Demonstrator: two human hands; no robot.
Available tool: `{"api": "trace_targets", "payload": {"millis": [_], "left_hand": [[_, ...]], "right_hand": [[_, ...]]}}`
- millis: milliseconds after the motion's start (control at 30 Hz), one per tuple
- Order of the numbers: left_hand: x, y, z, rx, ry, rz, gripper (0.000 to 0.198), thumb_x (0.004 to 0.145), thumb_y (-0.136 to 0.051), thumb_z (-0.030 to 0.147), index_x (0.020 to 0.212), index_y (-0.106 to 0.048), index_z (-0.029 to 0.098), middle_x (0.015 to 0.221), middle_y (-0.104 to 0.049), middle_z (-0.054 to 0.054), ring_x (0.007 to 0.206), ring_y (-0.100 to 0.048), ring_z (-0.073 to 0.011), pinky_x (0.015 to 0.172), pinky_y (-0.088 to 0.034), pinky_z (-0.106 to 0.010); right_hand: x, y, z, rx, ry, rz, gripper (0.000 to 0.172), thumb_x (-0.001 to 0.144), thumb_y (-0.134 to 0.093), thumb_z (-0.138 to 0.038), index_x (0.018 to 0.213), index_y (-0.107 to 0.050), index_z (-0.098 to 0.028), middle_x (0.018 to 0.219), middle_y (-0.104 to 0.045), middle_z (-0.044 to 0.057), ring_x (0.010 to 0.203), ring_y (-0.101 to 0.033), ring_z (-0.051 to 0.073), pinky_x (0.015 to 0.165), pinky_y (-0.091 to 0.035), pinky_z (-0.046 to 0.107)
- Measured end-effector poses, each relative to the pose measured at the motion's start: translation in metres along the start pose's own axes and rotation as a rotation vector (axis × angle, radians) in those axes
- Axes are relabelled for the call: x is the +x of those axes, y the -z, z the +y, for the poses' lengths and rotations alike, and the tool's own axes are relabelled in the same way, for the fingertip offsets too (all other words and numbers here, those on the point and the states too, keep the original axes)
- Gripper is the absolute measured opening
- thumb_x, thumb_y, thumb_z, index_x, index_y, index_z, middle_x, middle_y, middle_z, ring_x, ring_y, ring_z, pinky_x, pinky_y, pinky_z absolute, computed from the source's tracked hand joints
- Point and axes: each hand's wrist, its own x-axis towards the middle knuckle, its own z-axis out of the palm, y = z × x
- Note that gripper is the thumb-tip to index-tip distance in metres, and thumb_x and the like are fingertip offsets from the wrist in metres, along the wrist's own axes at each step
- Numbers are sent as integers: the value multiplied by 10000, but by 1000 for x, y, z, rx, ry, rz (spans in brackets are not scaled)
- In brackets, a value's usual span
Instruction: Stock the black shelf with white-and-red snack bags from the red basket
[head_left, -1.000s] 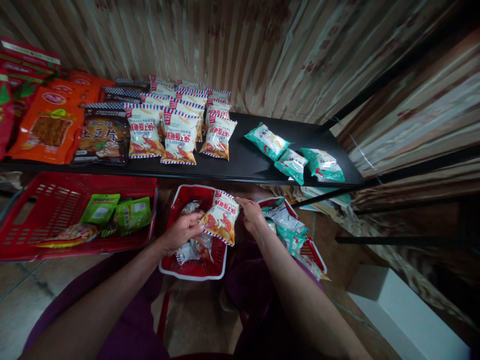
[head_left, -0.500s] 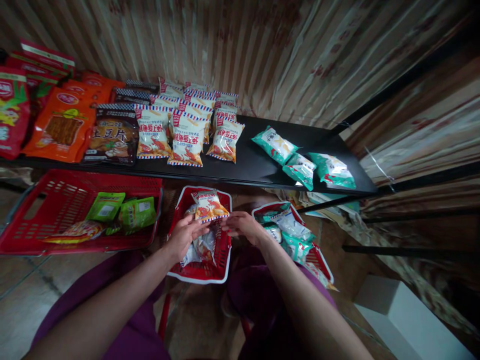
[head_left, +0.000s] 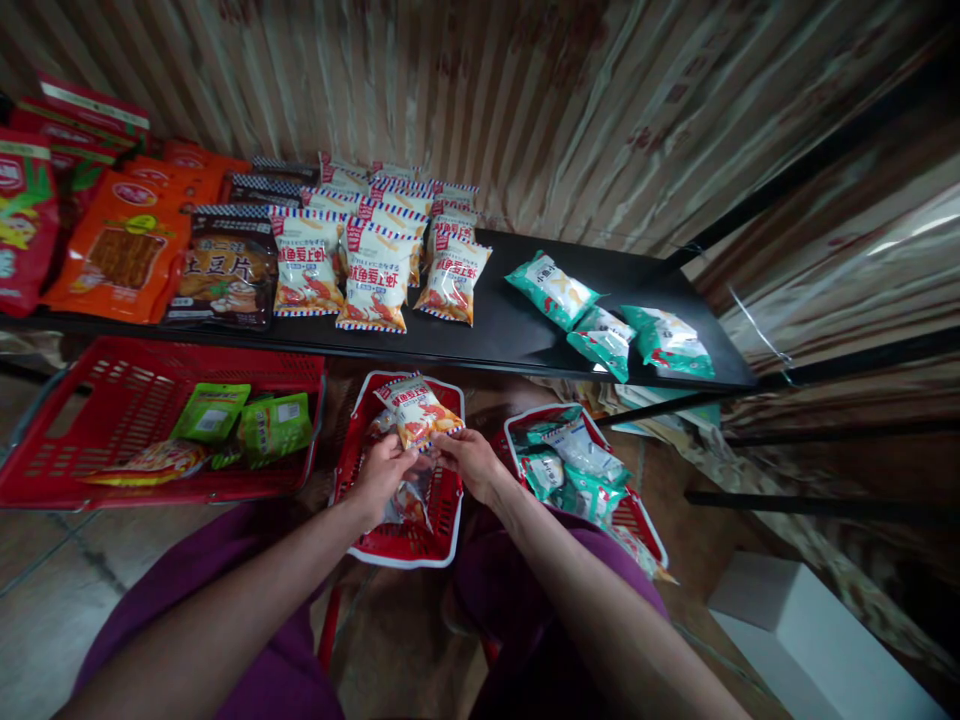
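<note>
Head view: over the middle red basket (head_left: 447, 510), my left hand (head_left: 381, 474) and right hand (head_left: 474, 462) both pinch the near edge of a white snack bag (head_left: 418, 408); beyond that basket runs the black shelf (head_left: 517, 305)

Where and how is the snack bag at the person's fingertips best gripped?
Probably pinch the snack bag by its near striped edge, from the person's side, thumb above, fingers beneath: that thin end faces the body, with the right hand at its corner, while the printed middle looks puffed.
</note>
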Motion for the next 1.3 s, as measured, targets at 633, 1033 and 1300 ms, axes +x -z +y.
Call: {"api": "trace_targets", "payload": {"millis": [633, 1033, 1300], "left_hand": [[20, 20, 26, -290, -23, 291, 290, 583, -768, 295, 751, -583, 147, 625, -662, -20, 540, -623, -140, 528, -499, -239], [31, 40, 43, -437, 45, 283, 127, 724, -662, 234, 805, -645, 137, 681, -690, -20, 587, -643, -135, 577, -538, -267], [21, 40, 48, -212, 38, 54, 286, 567, -784, 250, 796, -671, 121, 628, -683, -32, 529, -616, -157, 525, -509, -271]], "right_hand": [[-2, 12, -7, -81, -92, -154, 236, 516, -829, -235, 625, -646, -134, 566, -633, -7, 516, -542, 61, 548, -431, 191], [-3, 19, -10, -355, 65, -222, 281, 578, -766, -364, 613, -598, -142, 537, -584, -31, 495, -471, 65, 530, -349, 222], [-6, 38, -8, -478, 130, -370, 294, 669, -715, -414, 687, -605, -142, 600, -541, -43, 545, -414, 71, 550, -317, 230]]}}
